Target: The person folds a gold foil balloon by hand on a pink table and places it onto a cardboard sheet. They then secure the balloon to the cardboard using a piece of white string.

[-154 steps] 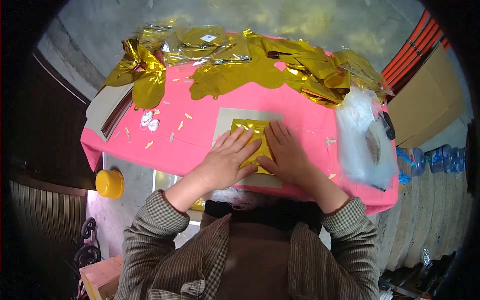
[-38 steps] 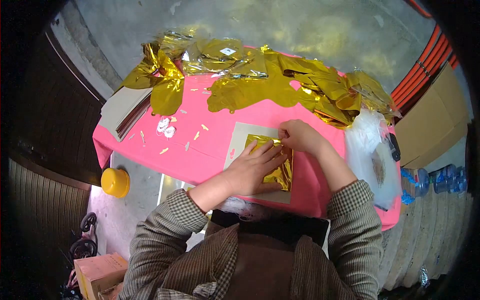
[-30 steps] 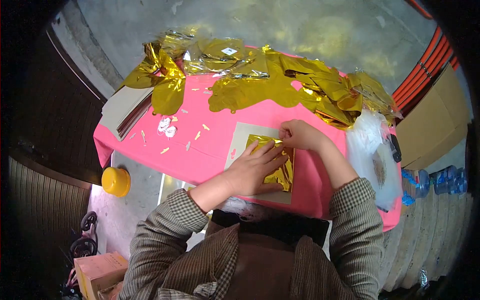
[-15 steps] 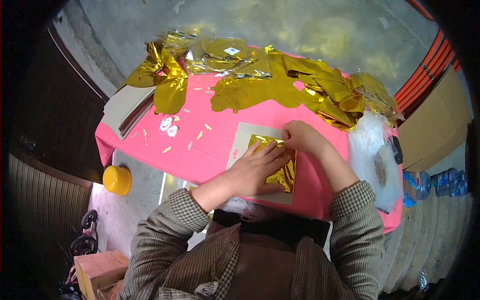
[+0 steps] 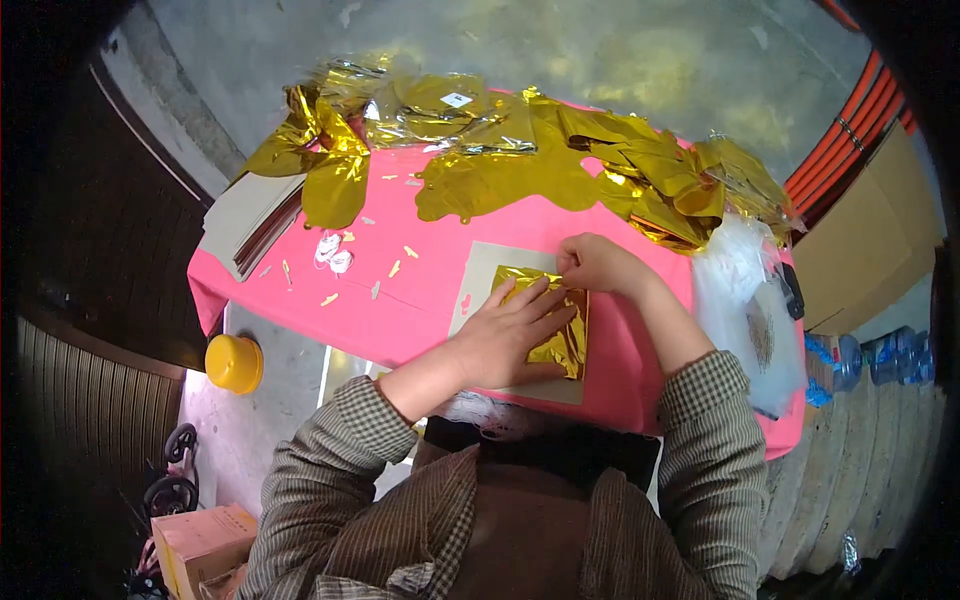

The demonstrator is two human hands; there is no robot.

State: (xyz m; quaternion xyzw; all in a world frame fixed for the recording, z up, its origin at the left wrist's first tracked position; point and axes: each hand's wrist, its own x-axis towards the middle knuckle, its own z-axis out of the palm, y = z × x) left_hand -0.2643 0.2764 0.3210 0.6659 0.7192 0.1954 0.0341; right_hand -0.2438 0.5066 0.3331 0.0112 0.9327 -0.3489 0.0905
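A folded gold foil balloon lies on a grey card with a hang hole, on the pink-covered table. My left hand rests flat on the foil, fingers spread and pointing up to the right. At the foil's upper right corner, my right hand has its fingers curled together in a pinch. What sits between those fingertips is hidden, though they touch the edge of the foil or card.
Flat gold foil balloons spread along the table's far side. A stack of grey cards lies left, near white string bundles and small loose pieces. Clear plastic bags lie right. A yellow bucket stands on the floor.
Both hands keep nearly the same pose on the foil and card. The whole view has shifted slightly, with the table's contents appearing a little further left and up.
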